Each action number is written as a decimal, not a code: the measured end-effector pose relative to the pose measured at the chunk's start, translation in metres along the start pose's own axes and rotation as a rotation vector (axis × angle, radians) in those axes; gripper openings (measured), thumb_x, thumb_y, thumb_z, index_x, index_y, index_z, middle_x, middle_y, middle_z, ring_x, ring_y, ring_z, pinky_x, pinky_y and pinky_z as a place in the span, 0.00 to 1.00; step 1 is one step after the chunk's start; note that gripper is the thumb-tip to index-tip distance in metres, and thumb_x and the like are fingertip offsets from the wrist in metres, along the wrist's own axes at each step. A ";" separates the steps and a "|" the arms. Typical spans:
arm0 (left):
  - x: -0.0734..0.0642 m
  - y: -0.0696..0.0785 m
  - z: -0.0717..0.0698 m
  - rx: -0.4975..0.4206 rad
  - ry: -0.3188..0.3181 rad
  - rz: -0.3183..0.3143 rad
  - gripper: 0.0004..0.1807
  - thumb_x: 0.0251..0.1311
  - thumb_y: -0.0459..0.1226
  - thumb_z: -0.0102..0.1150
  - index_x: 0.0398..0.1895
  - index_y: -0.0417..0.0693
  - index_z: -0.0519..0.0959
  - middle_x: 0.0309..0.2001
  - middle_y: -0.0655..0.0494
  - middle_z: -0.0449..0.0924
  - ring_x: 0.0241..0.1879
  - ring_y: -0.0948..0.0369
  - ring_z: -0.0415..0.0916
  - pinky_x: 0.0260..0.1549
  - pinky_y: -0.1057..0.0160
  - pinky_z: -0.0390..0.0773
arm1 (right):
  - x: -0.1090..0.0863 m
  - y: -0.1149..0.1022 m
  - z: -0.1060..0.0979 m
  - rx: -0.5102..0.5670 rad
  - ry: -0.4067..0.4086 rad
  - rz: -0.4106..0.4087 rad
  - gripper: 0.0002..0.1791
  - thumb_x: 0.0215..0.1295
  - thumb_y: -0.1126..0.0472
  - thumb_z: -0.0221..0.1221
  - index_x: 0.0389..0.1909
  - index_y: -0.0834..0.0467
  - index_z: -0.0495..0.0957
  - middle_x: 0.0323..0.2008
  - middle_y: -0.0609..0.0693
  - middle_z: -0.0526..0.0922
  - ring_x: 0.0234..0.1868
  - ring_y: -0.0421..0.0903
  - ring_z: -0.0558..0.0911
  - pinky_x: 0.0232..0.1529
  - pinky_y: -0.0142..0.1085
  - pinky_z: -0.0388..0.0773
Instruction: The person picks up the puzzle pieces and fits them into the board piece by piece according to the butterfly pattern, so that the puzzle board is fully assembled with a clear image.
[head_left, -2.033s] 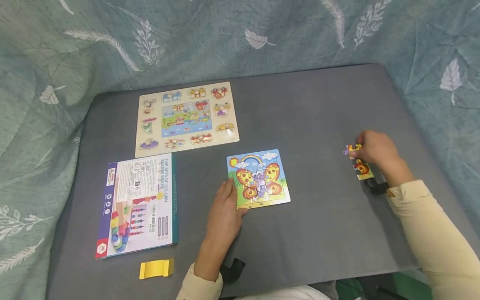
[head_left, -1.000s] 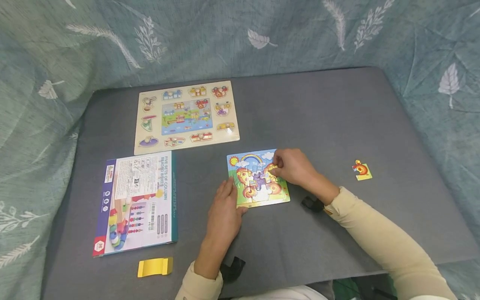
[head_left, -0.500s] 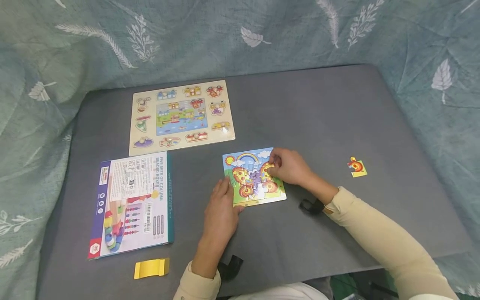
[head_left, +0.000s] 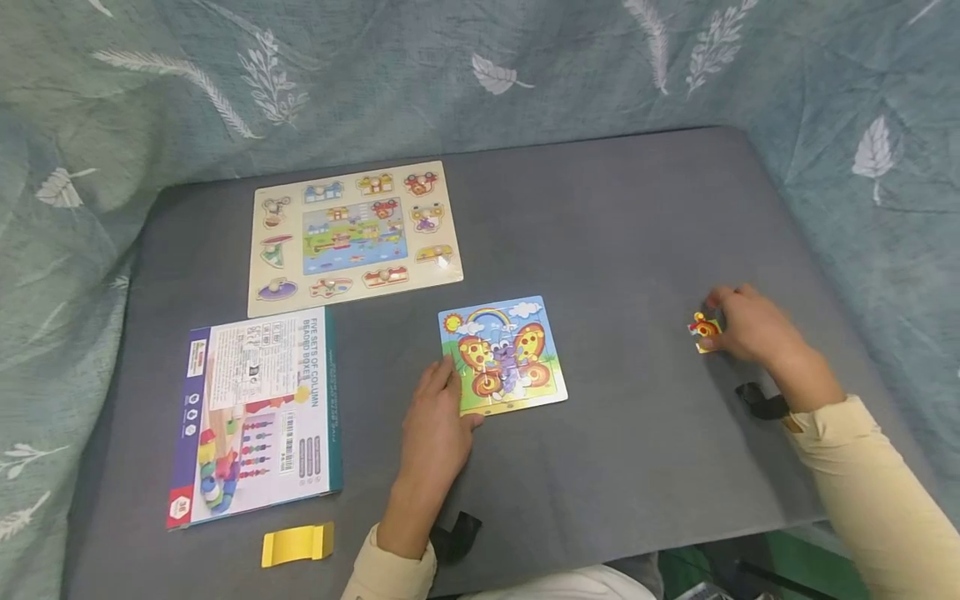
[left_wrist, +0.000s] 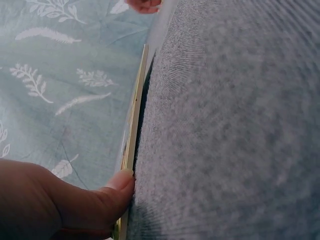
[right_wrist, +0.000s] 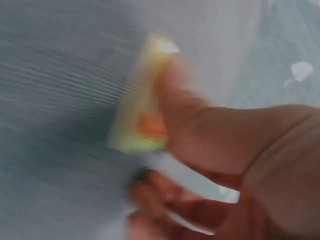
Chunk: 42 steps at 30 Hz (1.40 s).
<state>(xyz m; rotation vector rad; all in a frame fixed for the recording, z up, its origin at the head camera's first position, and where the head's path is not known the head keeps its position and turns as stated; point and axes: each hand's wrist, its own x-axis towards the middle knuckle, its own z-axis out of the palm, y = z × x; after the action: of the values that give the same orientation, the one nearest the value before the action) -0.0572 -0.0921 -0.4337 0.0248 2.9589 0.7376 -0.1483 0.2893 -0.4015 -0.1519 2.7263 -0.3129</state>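
Note:
My left hand [head_left: 435, 429] holds the lower left corner of a butterfly jigsaw puzzle [head_left: 510, 362], fingers along its left side. In the left wrist view, my thumb [left_wrist: 112, 192] presses on the front edge of the puzzle board [left_wrist: 134, 120]. Far to the right, my right hand [head_left: 753, 329] pinches a yellow and red puzzle piece [head_left: 705, 333] between thumb and fingers. The right wrist view shows this puzzle piece [right_wrist: 145, 112] blurred and tilted, with the thumb laid across it.
A wooden peg puzzle [head_left: 258, 250] with vehicle pieces lies at the back left. In front of it is a beaded toy box [head_left: 258, 417], with a yellow curved block [head_left: 297, 544] near the table's front edge. A patterned cloth [head_left: 525, 83] hangs behind the grey table [head_left: 637, 467].
My right hand sets one piece into the butterfly puzzle's right wing, then moves right and takes the last loose piece there. My left hand stays on the board. The head view shifts slightly.

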 end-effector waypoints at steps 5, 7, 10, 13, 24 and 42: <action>0.001 -0.001 -0.001 0.024 0.015 0.003 0.37 0.43 0.37 0.76 0.58 0.31 0.74 0.67 0.43 0.67 0.68 0.46 0.63 0.57 0.45 0.73 | 0.001 0.003 0.010 0.038 0.063 -0.022 0.21 0.52 0.60 0.69 0.37 0.67 0.71 0.38 0.64 0.72 0.40 0.60 0.71 0.42 0.53 0.69; 0.001 -0.001 -0.001 0.028 0.013 0.004 0.38 0.42 0.37 0.77 0.59 0.31 0.74 0.67 0.43 0.68 0.68 0.46 0.63 0.58 0.46 0.72 | 0.003 -0.002 0.009 0.050 0.064 -0.022 0.20 0.53 0.59 0.69 0.36 0.66 0.71 0.35 0.62 0.74 0.37 0.58 0.72 0.39 0.51 0.69; 0.001 -0.001 -0.001 0.032 0.012 0.002 0.37 0.42 0.37 0.77 0.58 0.32 0.75 0.67 0.43 0.69 0.68 0.46 0.64 0.59 0.46 0.71 | 0.008 -0.020 0.005 0.096 0.078 -0.047 0.17 0.55 0.60 0.68 0.35 0.64 0.71 0.31 0.58 0.75 0.31 0.54 0.72 0.34 0.45 0.68; 0.001 -0.001 -0.002 0.039 0.007 0.000 0.37 0.43 0.38 0.76 0.58 0.34 0.75 0.66 0.44 0.69 0.68 0.47 0.64 0.60 0.46 0.70 | 0.016 -0.051 0.005 0.199 0.113 -0.111 0.14 0.55 0.61 0.68 0.33 0.61 0.72 0.29 0.55 0.77 0.28 0.50 0.72 0.31 0.40 0.66; -0.001 -0.001 -0.004 0.049 0.007 0.007 0.37 0.42 0.40 0.77 0.58 0.35 0.76 0.66 0.44 0.70 0.67 0.47 0.65 0.60 0.48 0.70 | 0.040 -0.158 0.035 0.438 -0.038 -0.396 0.11 0.51 0.61 0.71 0.27 0.57 0.76 0.23 0.47 0.77 0.27 0.42 0.73 0.30 0.34 0.69; 0.002 -0.002 -0.003 0.025 0.010 0.009 0.36 0.41 0.38 0.77 0.57 0.35 0.77 0.66 0.45 0.70 0.67 0.48 0.65 0.58 0.47 0.72 | 0.031 -0.171 0.056 0.284 -0.007 -0.321 0.14 0.47 0.57 0.72 0.21 0.54 0.75 0.17 0.45 0.75 0.20 0.40 0.71 0.24 0.32 0.66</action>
<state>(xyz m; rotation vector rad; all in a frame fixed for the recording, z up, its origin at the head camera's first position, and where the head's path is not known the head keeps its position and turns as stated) -0.0593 -0.0954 -0.4319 0.0360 2.9792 0.7033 -0.1443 0.1082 -0.4227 -0.5102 2.6094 -0.7819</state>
